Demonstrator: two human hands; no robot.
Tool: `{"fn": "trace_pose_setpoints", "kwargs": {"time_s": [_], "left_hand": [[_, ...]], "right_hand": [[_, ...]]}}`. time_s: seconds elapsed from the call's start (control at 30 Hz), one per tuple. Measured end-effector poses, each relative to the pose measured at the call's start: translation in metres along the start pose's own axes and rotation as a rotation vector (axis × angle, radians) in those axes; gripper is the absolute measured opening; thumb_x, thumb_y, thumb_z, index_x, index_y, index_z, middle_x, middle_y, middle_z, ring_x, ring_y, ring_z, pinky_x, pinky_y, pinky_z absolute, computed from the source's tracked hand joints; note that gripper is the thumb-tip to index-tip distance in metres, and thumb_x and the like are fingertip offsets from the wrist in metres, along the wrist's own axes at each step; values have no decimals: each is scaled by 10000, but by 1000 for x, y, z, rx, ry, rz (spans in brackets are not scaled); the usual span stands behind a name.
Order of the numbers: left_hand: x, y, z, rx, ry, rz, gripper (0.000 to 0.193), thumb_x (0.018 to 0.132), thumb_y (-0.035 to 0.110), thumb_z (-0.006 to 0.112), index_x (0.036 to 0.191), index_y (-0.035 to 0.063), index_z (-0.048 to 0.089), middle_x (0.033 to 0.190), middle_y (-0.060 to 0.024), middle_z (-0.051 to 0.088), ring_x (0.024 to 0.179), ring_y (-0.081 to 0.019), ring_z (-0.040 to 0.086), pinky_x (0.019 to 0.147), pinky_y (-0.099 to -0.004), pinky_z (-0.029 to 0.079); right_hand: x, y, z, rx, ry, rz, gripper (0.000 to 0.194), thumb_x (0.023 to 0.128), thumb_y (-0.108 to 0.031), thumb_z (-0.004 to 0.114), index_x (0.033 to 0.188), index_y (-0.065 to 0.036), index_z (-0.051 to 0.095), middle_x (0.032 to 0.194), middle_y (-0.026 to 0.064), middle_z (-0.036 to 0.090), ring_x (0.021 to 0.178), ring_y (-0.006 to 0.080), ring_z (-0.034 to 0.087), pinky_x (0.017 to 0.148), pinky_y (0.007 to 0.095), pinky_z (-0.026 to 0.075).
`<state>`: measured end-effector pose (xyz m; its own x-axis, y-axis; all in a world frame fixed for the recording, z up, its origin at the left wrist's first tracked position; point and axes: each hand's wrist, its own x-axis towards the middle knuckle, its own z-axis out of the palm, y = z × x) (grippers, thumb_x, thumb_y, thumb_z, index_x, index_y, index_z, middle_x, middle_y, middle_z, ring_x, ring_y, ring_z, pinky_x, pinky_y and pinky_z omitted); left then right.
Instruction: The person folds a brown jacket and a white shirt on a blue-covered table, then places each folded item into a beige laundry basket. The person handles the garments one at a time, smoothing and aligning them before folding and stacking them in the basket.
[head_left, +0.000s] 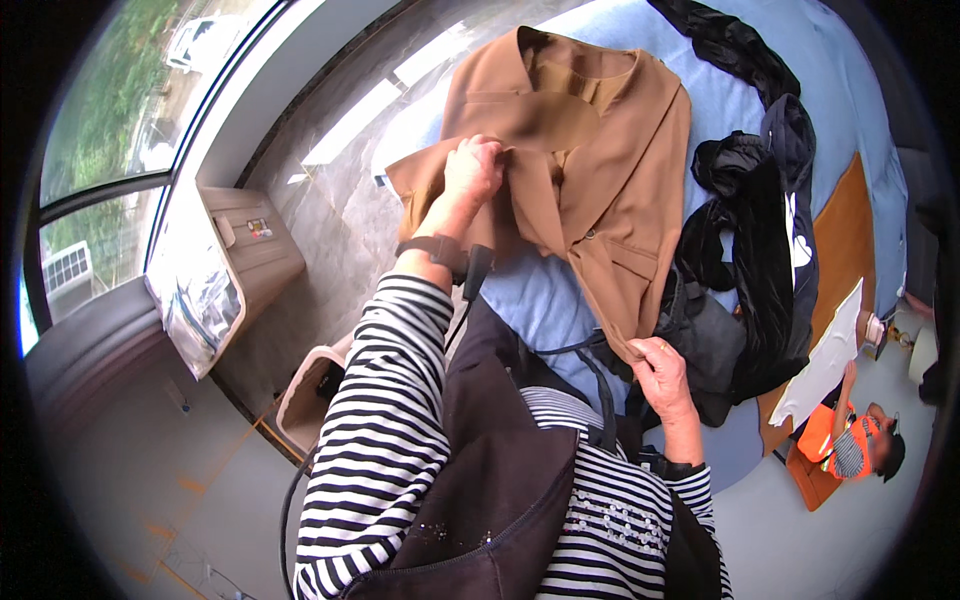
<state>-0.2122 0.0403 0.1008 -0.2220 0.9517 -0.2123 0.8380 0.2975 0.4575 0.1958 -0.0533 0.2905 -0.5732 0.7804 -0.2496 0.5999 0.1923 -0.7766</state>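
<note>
A brown blazer (637, 161) lies spread over a light blue cloth (540, 300), its collar pointing away from me. My left hand (474, 169) pinches brown fabric at the jacket's left side, where part of it is folded over. In my right hand (661, 375) is the lower front corner of the jacket, pulled towards me. One button shows on the front, above a flap pocket. Black garments (765, 225), some velvety, lie heaped on the blue cloth, right of the blazer. A blurred patch hides part of the blazer's lining.
A beige bin (255, 232) holding clear plastic stands by the window at left, with a smaller open bin (300, 397) nearer me. Brown cloth (844, 247) and a white sheet (825, 360) lie at right. Beyond them is a person (855, 446) in an orange vest.
</note>
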Motion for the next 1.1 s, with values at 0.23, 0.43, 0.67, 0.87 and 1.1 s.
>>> {"fn": "trace_pose_setpoints", "kwargs": {"time_s": [0.23, 0.43, 0.67, 0.87, 1.1], "left_hand": [[14, 24, 21, 294, -164, 36, 284, 754, 171, 698, 1031, 179, 761, 1228, -43, 656, 1270, -269, 541, 1118, -634, 320], [-12, 40, -9, 284, -528, 205, 292, 681, 217, 709, 969, 224, 750, 1053, -28, 683, 1098, -272, 653, 955, -543, 484], [-206, 87, 41, 104, -317, 312, 172, 732, 179, 688, 900, 145, 686, 964, -93, 615, 1002, -325, 650, 834, -476, 502], [-291, 119, 114, 52, -209, 184, 410, 812, 113, 655, 1220, 131, 615, 1406, -185, 544, 1160, -348, 615, 913, -478, 484], [-329, 61, 108, -280, -270, -164, 673, 783, 178, 782, 1380, 124, 477, 1272, -185, 638, 1141, -381, 638, 941, -482, 520]], "right_hand": [[18, -5, 5, -48, 5, -16, 276, 779, 16, 748, 1046, -46, 712, 920, 113, 707, 862, 323, 696, 754, 383, 573], [7, -2, -4, -151, -21, -86, 266, 765, -23, 747, 1024, -74, 720, 901, 93, 696, 850, 298, 685, 745, 399, 562], [-39, 9, 0, -344, -188, -205, 263, 772, -110, 750, 1033, -136, 730, 930, 29, 686, 887, 245, 672, 769, 377, 544], [-74, 46, 43, -442, -311, -364, 304, 768, -144, 770, 1066, -148, 712, 897, 30, 649, 879, 241, 657, 754, 395, 528], [-93, 76, 65, -534, -356, -367, 226, 809, -174, 734, 1031, -179, 694, 882, 24, 642, 890, 237, 664, 743, 401, 549]]}}
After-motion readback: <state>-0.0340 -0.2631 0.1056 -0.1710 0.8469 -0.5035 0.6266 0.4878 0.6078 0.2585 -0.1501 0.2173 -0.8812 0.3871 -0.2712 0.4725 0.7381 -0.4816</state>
